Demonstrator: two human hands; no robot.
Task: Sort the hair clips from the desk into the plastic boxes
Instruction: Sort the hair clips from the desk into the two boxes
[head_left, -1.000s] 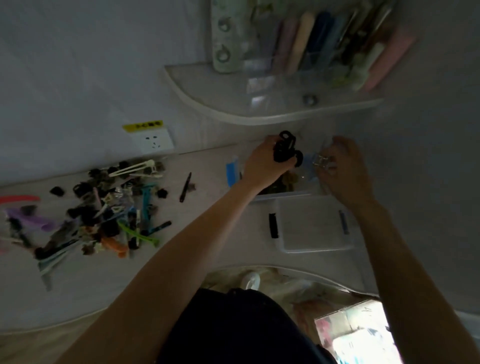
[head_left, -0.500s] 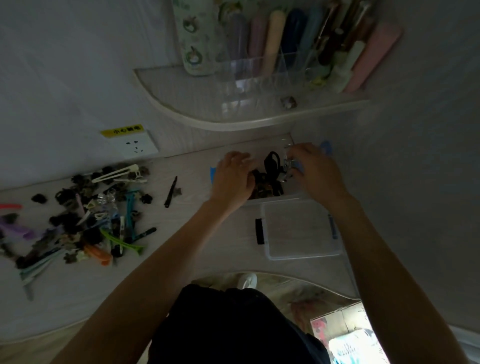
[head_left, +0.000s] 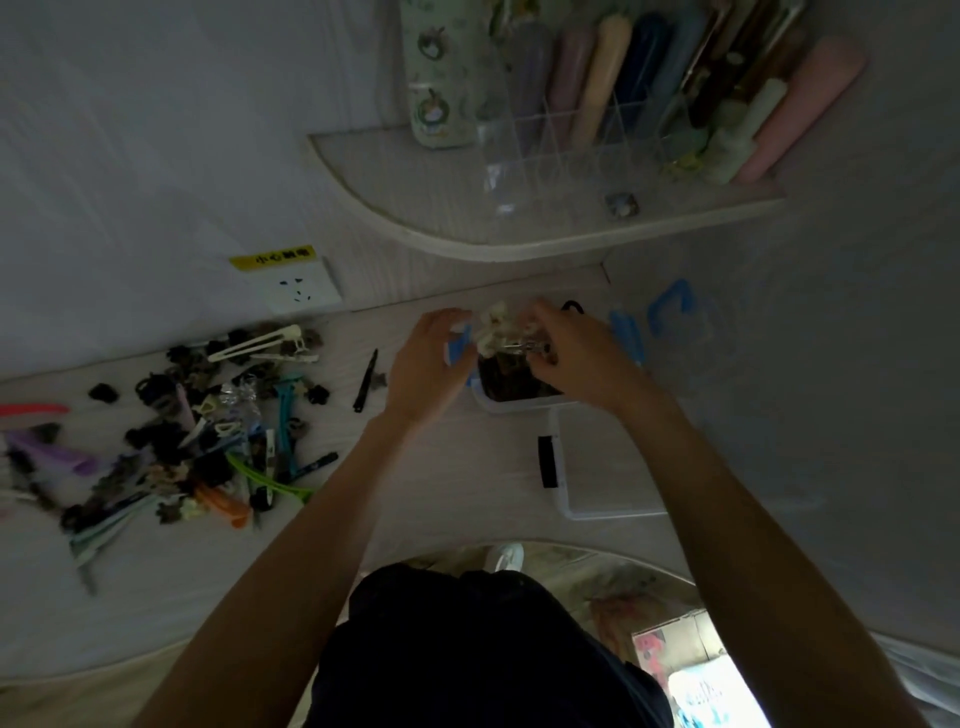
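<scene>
Both hands over the clear plastic box of dark clips (head_left: 519, 387) at one o'clock on the desk. Left hand (head_left: 423, 364) half-curled, pinching a cream-white clip (head_left: 492, 327); right hand (head_left: 576, 356) curled on a small metallic clip (head_left: 524, 347), grip unclear. Remaining multicoloured clip pile (head_left: 197, 431) at nine o'clock, nearer the left hand, long clips mostly lying toward eleven. Second, shallow clear box (head_left: 608, 467) just beside the first, at three o'clock.

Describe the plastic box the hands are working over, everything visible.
The box is a clear, pale-rimmed plastic tub with rounded corners, standing open on the desk near the wall. It holds a dark heap of clips. Blue latch pieces show at its sides. The left hand and right hand hover over it, hiding its far rim. A flat clear lid with a black latch lies just in front.
</scene>
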